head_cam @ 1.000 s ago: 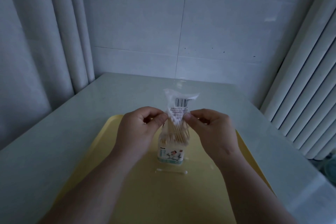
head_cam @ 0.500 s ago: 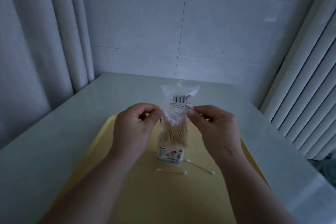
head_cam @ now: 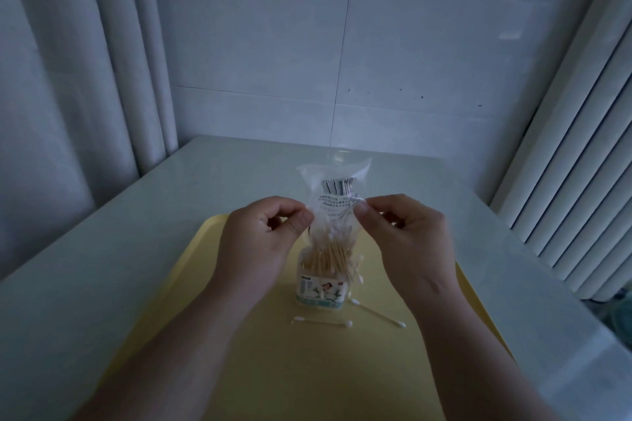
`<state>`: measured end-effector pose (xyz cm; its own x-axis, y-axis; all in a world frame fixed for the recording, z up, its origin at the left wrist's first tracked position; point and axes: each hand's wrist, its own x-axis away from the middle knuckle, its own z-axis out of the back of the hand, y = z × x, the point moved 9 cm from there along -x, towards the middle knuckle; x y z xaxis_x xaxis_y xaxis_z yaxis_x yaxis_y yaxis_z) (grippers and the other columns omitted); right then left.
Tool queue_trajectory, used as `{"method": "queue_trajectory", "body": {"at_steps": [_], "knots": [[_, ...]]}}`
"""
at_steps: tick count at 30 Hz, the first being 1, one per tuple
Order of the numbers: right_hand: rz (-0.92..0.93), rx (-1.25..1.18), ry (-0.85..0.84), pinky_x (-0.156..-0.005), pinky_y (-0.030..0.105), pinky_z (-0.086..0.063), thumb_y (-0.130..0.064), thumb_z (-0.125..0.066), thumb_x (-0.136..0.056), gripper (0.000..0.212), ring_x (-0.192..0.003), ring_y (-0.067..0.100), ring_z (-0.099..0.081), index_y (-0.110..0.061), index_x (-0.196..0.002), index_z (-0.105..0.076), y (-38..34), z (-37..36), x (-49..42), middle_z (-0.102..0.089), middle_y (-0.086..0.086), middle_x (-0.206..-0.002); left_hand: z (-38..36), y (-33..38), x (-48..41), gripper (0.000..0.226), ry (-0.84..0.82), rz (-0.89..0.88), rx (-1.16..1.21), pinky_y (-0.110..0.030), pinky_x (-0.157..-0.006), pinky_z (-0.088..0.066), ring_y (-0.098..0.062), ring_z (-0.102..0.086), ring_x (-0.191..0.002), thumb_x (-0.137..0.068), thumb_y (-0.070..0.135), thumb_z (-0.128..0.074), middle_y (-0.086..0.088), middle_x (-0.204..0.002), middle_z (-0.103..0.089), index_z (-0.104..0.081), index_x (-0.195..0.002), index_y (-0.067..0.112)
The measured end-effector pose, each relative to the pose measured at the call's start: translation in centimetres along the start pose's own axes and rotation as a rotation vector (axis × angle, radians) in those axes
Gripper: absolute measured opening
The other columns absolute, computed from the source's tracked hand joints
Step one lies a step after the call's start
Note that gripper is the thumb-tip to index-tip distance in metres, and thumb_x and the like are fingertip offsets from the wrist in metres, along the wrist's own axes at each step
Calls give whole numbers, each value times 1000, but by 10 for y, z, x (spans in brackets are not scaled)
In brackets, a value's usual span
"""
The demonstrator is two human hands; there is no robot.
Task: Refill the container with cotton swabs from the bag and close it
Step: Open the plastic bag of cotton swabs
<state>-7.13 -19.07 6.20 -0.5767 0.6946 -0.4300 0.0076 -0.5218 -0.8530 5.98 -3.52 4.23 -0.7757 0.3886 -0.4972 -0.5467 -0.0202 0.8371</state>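
Observation:
A clear plastic bag (head_cam: 333, 195) with a barcode label is held upside down over a small labelled container (head_cam: 319, 290) standing on a yellow tray (head_cam: 307, 369). My left hand (head_cam: 260, 243) pinches the bag's left side and my right hand (head_cam: 403, 243) pinches its right side. A bundle of wooden-stemmed cotton swabs (head_cam: 330, 255) sticks out of the bag's lower end into the container's open top. Two loose swabs lie on the tray, one (head_cam: 321, 322) in front of the container and one (head_cam: 378, 313) at its right. No lid is visible.
The tray rests on a pale table (head_cam: 102, 249) set against a tiled wall (head_cam: 342, 61). Curtains (head_cam: 68, 79) hang at the left and a ribbed panel (head_cam: 574, 164) stands at the right.
Both hands have lifted the bag higher, exposing more of the swab bundle above the container. A second loose swab has dropped onto the tray at the container's right.

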Motion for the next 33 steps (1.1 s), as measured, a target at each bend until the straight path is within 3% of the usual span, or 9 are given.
{"method": "queue_trajectory", "body": {"at_steps": [8,10,14,18,22,25,29,33], "knots": [[20,69,-17,-53,9,-39,-31,-73,-80,18,-60,-6,-55,-39,-66,-65,-2,-3,0,-64,-16,-66,-2,-1,0,22,-16,5,-37,-18,-58,-45,-17,-62,-67,-81,23,-76,4,-66,-69,-67,-67,37],[-14,104,-53,-55,14,-40,-33,-72,-80,15,-62,-5,-57,-37,-68,-66,2,-6,1,-66,-15,-69,-5,-4,0,20,-46,16,-46,-18,-59,-45,-17,-62,-68,-81,24,-76,6,-69,-70,-67,-67,36],[53,13,46,-53,10,-37,-31,-73,-80,12,-58,-2,-53,-35,-70,-68,-5,5,1,-62,-15,-64,4,4,1,19,40,-39,-1,-21,-64,-47,-15,-62,-71,-83,21,-74,1,-72,-71,-68,-72,35],[-7,95,-35,-56,13,-41,-32,-72,-81,7,-62,-3,-56,-34,-74,-70,1,-5,2,-65,-15,-70,-2,0,1,21,-5,-11,-50,-24,-64,-48,-17,-62,-70,-83,23,-74,2,-71,-72,-66,-70,37],[40,54,20,-54,8,-38,-30,-73,-81,13,-59,-3,-53,-36,-70,-68,-3,3,0,-63,-15,-67,3,4,2,22,35,-47,-19,-23,-62,-47,-17,-61,-69,-83,23,-74,1,-70,-70,-66,-71,39],[-34,94,-47,-56,17,-40,-33,-72,-81,4,-58,0,-55,-30,-78,-74,6,-5,1,-65,-14,-68,-3,0,2,20,-10,-25,-43,-25,-62,-48,-18,-62,-68,-82,23,-74,0,-70,-71,-66,-70,38],[-7,-3,21,-55,18,-38,-33,-73,-80,10,-53,0,-51,-33,-71,-70,4,2,0,-61,-18,-58,2,3,2,21,20,-53,10,-17,-60,-45,-15,-61,-69,-82,20,-74,1,-68,-69,-67,-72,37],[-29,41,-17,-59,22,-42,-33,-72,-80,10,-61,4,-56,-33,-71,-69,7,-3,1,-67,-12,-67,-3,1,2,20,-12,-46,3,-21,-63,-48,-18,-62,-70,-82,20,-74,9,-75,-70,-67,-72,35]]}}
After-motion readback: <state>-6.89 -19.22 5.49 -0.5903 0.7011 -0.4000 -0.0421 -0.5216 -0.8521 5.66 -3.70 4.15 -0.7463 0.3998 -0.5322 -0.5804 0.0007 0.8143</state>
